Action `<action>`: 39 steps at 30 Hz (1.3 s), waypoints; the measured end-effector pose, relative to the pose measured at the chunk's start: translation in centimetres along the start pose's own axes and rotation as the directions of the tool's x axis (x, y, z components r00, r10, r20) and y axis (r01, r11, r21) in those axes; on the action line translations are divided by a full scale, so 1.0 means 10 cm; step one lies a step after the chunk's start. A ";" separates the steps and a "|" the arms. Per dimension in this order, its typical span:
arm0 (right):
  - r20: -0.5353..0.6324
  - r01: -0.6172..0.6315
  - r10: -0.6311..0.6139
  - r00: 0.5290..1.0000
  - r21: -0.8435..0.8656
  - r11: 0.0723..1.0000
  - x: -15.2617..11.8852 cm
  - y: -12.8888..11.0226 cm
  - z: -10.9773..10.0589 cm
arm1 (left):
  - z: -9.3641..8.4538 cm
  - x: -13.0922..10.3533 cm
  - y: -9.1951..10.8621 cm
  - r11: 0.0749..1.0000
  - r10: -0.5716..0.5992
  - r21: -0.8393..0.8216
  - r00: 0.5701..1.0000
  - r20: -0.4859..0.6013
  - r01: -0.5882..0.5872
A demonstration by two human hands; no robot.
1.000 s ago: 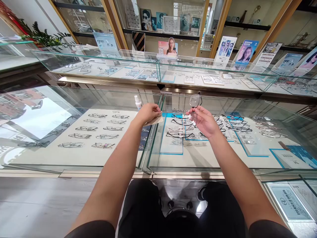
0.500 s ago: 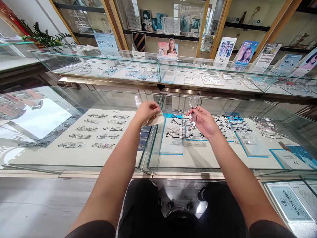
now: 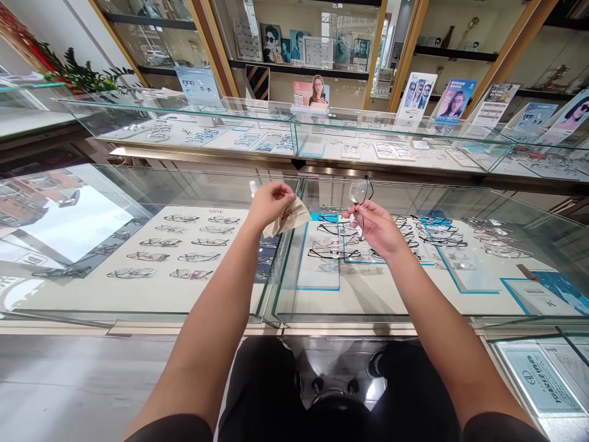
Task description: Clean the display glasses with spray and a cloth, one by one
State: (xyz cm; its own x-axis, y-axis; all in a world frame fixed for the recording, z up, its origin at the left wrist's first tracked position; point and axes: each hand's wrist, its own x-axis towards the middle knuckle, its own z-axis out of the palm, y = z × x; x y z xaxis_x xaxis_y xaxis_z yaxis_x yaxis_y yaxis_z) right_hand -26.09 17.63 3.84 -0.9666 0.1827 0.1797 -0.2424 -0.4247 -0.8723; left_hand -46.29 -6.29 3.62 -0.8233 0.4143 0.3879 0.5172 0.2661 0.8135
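Observation:
Pinched in my left hand (image 3: 272, 207) is a beige cleaning cloth (image 3: 296, 218) with reddish print, hanging down over the glass counter. Behind that hand stands a white spray bottle (image 3: 253, 186), mostly hidden. My right hand (image 3: 376, 228) grips a pair of eyeglasses (image 3: 358, 191) by its lower part; the frame is turned upright, one clear lens at the top and a dark temple curving behind. The fingers cover part of the lower lens. Cloth and eyeglasses are apart, both above the counter.
Below my hands, the glass display counter (image 3: 368, 301) holds rows of eyeglass frames (image 3: 192, 256) on the left and more frames (image 3: 442, 233) on the right. A second glass case (image 3: 202, 150) runs behind, with advertising cards (image 3: 415, 98) on top. A wheeled stool (image 3: 338, 399) is under me.
The cloth in my left hand has swung outward to the right and shows more of its surface. My right hand and the eyeglasses have shifted very slightly left and down.

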 end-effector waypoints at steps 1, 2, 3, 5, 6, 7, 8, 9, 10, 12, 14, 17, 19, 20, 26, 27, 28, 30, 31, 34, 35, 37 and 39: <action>0.003 0.002 -0.002 1.000 -0.006 1.000 0.00 0.00 0.01 | 0.00 0.00 0.05 0.999 0.030 -0.041 0.999 -0.016 -0.030; 0.007 0.006 -0.006 1.000 -0.009 1.000 0.00 0.01 0.02 | 0.01 -0.01 0.12 0.995 0.055 -0.083 0.998 -0.028 -0.057; 0.014 0.016 -0.016 1.000 -0.011 1.000 0.00 0.00 0.03 | 0.02 -0.03 0.18 0.989 0.074 -0.126 0.997 -0.036 -0.078; 0.042 0.057 -0.056 0.998 -0.023 0.998 -0.03 -0.02 0.06 | 0.05 -0.07 0.33 0.975 0.096 -0.199 0.995 -0.036 -0.101; 0.070 0.083 -0.080 0.994 -0.041 0.996 -0.05 -0.04 0.08 | 0.08 -0.11 0.40 0.967 0.100 -0.231 0.994 -0.031 -0.105; 0.110 0.107 -0.100 0.989 -0.068 0.992 -0.07 -0.06 0.09 | 0.11 -0.14 0.47 0.959 0.101 -0.262 0.994 -0.027 -0.105; 0.165 0.126 -0.108 0.980 -0.100 0.987 -0.09 -0.09 0.10 | 0.14 -0.18 0.54 0.950 0.098 -0.295 0.995 -0.027 -0.101; 0.228 0.138 -0.106 0.968 -0.128 0.982 -0.12 -0.12 0.10 | 0.17 -0.21 0.60 0.939 0.088 -0.331 0.996 -0.029 -0.092; 0.291 0.146 -0.097 0.952 -0.150 0.978 -0.14 -0.15 0.10 | 0.21 -0.24 0.65 0.925 0.072 -0.372 0.997 -0.030 -0.078; 0.382 0.150 -0.075 0.921 -0.171 0.974 -0.18 -0.19 0.10 | 0.26 -0.30 0.73 0.891 0.039 -0.453 0.999 -0.004 -0.036; 0.410 0.156 -0.070 0.909 -0.180 0.971 -0.20 -0.23 0.09 | 0.30 -0.33 0.78 0.859 0.020 -0.512 0.998 0.059 0.013; 0.402 0.189 -0.097 0.910 -0.195 0.962 -0.22 -0.28 0.07 | 0.32 -0.37 0.83 0.840 0.029 -0.540 0.989 0.148 0.056; 0.418 0.209 -0.110 0.902 -0.198 0.958 -0.23 -0.31 0.06 | 0.31 -0.40 0.85 0.846 0.040 -0.528 0.979 0.200 0.073; 0.440 0.211 -0.105 0.892 -0.199 0.957 -0.24 -0.33 0.05 | 0.31 -0.41 0.86 0.852 0.043 -0.517 0.973 0.228 0.083; 0.591 0.201 0.013 0.806 -0.293 0.935 -0.30 -0.41 0.01 | 0.32 -0.51 0.96 0.891 0.066 -0.433 0.903 0.424 0.138; 0.596 0.201 0.020 0.802 -0.302 0.932 -0.30 -0.42 0.01 | 0.33 -0.52 0.97 0.894 0.071 -0.426 0.894 0.442 0.139; 0.603 0.196 0.029 0.797 -0.304 0.932 -0.30 -0.42 0.02 | 0.33 -0.53 0.99 0.895 0.076 -0.422 0.886 0.457 0.141; 0.626 0.176 0.059 0.778 -0.306 0.936 -0.30 -0.42 0.03 | 0.34 -0.54 1.01 0.892 0.084 -0.426 0.871 0.483 0.150; 0.638 0.168 0.075 0.766 -0.311 0.935 -0.30 -0.42 0.03 | 0.34 -0.54 1.01 0.887 0.091 -0.434 0.864 0.495 0.155; 0.660 0.168 0.100 0.744 -0.330 0.929 -0.29 -0.42 0.01 | 0.34 -0.54 1.02 0.877 0.115 -0.454 0.849 0.516 0.158; 0.663 0.167 0.102 0.742 -0.330 0.929 -0.30 -0.42 0.00 | 0.34 -0.54 1.01 0.877 0.116 -0.455 0.851 0.512 0.154; 0.662 0.153 0.106 0.742 -0.321 0.935 -0.30 -0.44 -0.01 | 0.35 -0.55 1.01 0.883 0.103 -0.443 0.858 0.503 0.153; 0.654 0.140 0.112 0.748 -0.320 0.937 -0.31 -0.45 -0.02 | 0.37 -0.55 1.00 0.884 0.085 -0.437 0.865 0.495 0.163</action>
State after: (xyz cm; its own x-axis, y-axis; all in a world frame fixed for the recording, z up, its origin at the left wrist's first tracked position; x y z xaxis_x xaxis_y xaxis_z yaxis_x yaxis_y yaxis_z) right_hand -21.94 19.17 7.14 -0.8043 -0.4914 0.3341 -0.3354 -0.0886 -0.9379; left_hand -35.72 -2.74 8.02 -0.5525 0.8115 0.1900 0.2208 -0.0774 0.9723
